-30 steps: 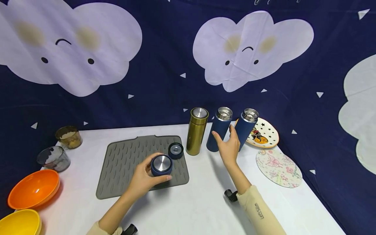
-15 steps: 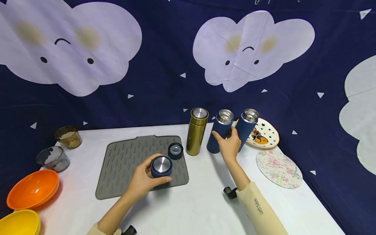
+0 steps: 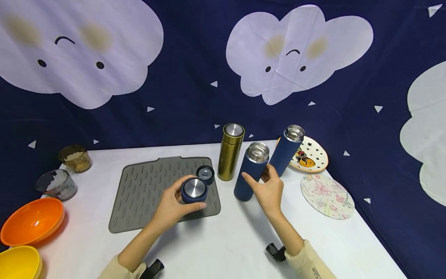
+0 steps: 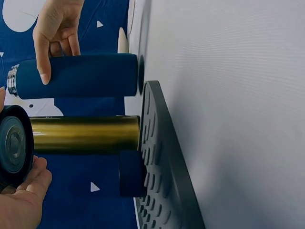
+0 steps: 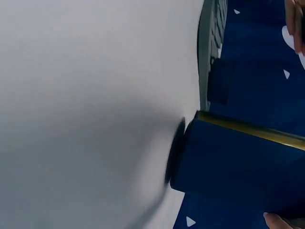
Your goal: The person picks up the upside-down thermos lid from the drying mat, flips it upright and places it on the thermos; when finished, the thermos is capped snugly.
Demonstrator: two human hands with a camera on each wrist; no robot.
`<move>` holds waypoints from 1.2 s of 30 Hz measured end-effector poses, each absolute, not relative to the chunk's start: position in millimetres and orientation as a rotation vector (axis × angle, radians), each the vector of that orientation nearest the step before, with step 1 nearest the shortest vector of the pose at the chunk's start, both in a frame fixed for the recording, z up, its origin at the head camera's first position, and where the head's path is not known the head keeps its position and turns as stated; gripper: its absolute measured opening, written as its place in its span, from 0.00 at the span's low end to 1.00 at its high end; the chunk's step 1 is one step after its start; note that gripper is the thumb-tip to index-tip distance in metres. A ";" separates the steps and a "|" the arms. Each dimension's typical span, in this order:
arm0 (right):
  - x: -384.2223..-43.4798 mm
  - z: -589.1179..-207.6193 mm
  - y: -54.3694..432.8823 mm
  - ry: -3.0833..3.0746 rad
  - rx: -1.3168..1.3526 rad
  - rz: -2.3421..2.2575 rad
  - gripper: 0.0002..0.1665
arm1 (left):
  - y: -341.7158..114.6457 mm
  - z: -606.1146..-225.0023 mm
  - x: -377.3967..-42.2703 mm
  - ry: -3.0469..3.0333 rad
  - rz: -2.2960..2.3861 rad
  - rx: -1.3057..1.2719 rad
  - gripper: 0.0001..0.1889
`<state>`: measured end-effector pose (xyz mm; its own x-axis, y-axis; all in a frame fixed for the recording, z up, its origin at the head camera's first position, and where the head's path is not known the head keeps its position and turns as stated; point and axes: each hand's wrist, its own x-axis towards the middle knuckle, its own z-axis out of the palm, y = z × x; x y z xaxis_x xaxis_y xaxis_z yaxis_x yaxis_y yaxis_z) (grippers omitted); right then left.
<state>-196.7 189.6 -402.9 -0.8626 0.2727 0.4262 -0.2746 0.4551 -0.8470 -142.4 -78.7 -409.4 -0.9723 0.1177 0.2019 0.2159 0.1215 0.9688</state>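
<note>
My left hand [image 3: 171,201] grips a navy bottle lid [image 3: 194,188] with a silver top, held above the grey mat. The left wrist view shows the lid's hollow underside. With thumb and fingers round its upper body, my right hand [image 3: 270,190] grips an uncapped navy thermos bottle [image 3: 250,174]. Its base is at or just above the table; I cannot tell if it touches. Behind it stands a second uncapped navy thermos [image 3: 283,155]. To the left is a capped gold thermos [image 3: 229,157]. Another dark lid [image 3: 205,174] lies on the mat's right part.
The ridged grey drying mat [image 3: 139,197] lies left of centre. Along the left edge are an orange bowl [image 3: 33,221], a yellow bowl [image 3: 21,263] and two tinted glasses [image 3: 57,185]. A patterned plate [image 3: 315,155] and a round floral mat [image 3: 327,197] are at right.
My right hand has brought the navy thermos toward me and slightly left, away from the second navy thermos. The left hand stays over the mat with the lid. The head view has shifted slightly.
</note>
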 end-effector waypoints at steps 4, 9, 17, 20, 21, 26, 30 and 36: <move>-193.6 -404.8 187.6 -2.213 0.020 1.389 0.40 | -74.1 -404.8 -146.2 -2.297 -2.012 -0.351 0.40; -191.0 -405.7 188.5 -2.242 0.033 1.373 0.43 | -61.6 -393.5 -156.8 -2.288 -1.978 -0.371 0.39; -202.7 -400.5 182.8 -2.221 0.077 1.449 0.53 | -5.2 -348.2 -196.1 -2.126 -2.008 -0.562 0.38; -207.5 -404.0 179.5 -2.173 0.117 1.422 0.48 | 19.5 -339.4 -210.8 -2.093 -2.036 -0.626 0.38; -208.3 -405.9 178.5 -2.161 0.128 1.416 0.46 | 26.2 -337.7 -215.0 -2.092 -2.034 -0.645 0.38; -206.4 -411.0 171.9 -2.144 0.145 1.372 0.46 | 46.7 -337.0 -231.1 -2.126 -1.992 -0.666 0.38; -203.9 -411.2 169.1 -2.144 0.155 1.336 0.42 | 51.3 -339.1 -234.1 -2.225 -1.826 -0.656 0.40; -203.9 -409.5 171.4 -2.128 0.139 1.281 0.40 | 50.2 -343.7 -240.4 -2.311 -1.638 -0.795 0.39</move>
